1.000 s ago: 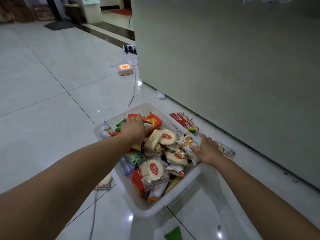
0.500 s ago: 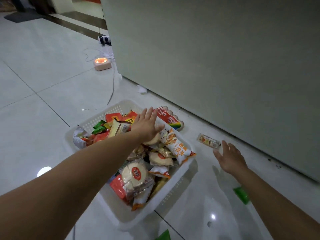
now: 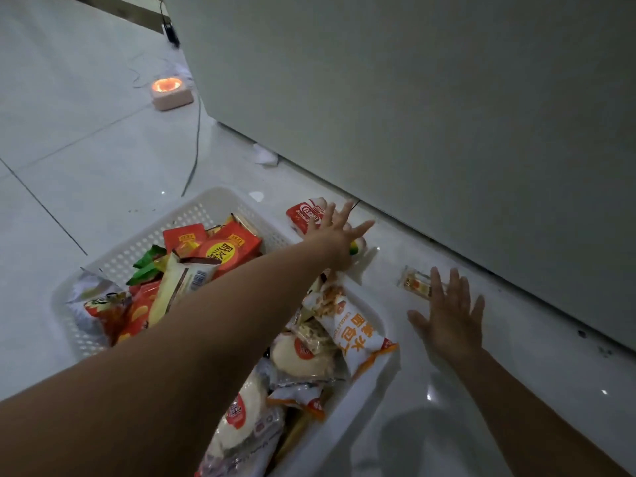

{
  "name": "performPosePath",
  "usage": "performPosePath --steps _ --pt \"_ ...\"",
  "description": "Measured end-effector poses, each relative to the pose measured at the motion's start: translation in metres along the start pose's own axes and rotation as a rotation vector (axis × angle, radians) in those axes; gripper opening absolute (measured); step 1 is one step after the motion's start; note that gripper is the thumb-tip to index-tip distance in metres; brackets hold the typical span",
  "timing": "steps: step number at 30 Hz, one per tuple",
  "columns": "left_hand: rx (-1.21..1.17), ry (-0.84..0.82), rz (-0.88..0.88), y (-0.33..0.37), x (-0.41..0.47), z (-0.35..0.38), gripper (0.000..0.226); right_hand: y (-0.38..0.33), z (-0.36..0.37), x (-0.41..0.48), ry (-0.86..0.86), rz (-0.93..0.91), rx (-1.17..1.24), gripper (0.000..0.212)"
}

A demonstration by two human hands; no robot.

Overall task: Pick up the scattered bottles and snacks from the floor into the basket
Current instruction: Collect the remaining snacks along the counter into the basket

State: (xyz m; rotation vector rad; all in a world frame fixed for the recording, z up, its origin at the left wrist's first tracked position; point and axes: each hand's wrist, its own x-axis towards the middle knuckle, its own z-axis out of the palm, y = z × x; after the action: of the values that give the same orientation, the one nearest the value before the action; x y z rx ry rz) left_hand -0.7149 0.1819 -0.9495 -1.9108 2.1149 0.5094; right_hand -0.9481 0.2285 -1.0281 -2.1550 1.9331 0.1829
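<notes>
A white perforated basket (image 3: 206,210) stands on the tiled floor, piled with snack packets and red boxes. Beyond its far right corner lies a red-and-white snack pack (image 3: 304,215). My left hand (image 3: 339,235) stretches over the basket with fingers spread, lying over that pack. A small clear-wrapped orange snack (image 3: 414,282) lies on the floor near the wall. My right hand (image 3: 447,315) hovers just short of it, fingers straight and spread, the fingertips overlapping its near end. Neither hand holds anything.
A large grey panel (image 3: 447,115) rises along the right. A pink device with a glowing orange top (image 3: 170,92) sits at the far left, its cable (image 3: 196,149) trailing toward the basket. A crumpled white scrap (image 3: 265,156) lies at the panel's base.
My left hand has left the basket's contents and reached right over the red-and-white pack. My right hand let go of the basket rim and moved right to the small wrapped snack.
</notes>
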Motion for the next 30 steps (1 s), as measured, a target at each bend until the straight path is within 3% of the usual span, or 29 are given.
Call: performPosePath --steps 3,8,17,23,26,30 --pt "0.032 -0.079 -0.07 -0.001 0.016 0.004 0.092 0.009 0.014 0.01 0.007 0.01 -0.018 0.094" --pt "0.203 -0.198 -0.148 -0.001 0.035 0.014 0.103 0.022 0.039 0.01 -0.054 0.115 0.209 0.087" --pt "0.409 -0.145 -0.033 -0.005 0.054 0.027 0.115 0.022 0.046 0.012 -0.022 0.133 0.184 0.083" --pt "0.5 -0.056 0.061 0.002 0.051 0.022 0.096 0.025 0.045 0.013 -0.054 0.124 0.206 0.082" --pt "0.586 -0.003 0.094 0.007 0.049 0.021 0.095 0.024 0.044 0.013 -0.064 0.112 0.21 0.08" --pt "0.529 0.104 0.091 0.009 0.04 0.014 0.097 0.031 0.033 0.011 -0.099 0.063 0.148 0.065"
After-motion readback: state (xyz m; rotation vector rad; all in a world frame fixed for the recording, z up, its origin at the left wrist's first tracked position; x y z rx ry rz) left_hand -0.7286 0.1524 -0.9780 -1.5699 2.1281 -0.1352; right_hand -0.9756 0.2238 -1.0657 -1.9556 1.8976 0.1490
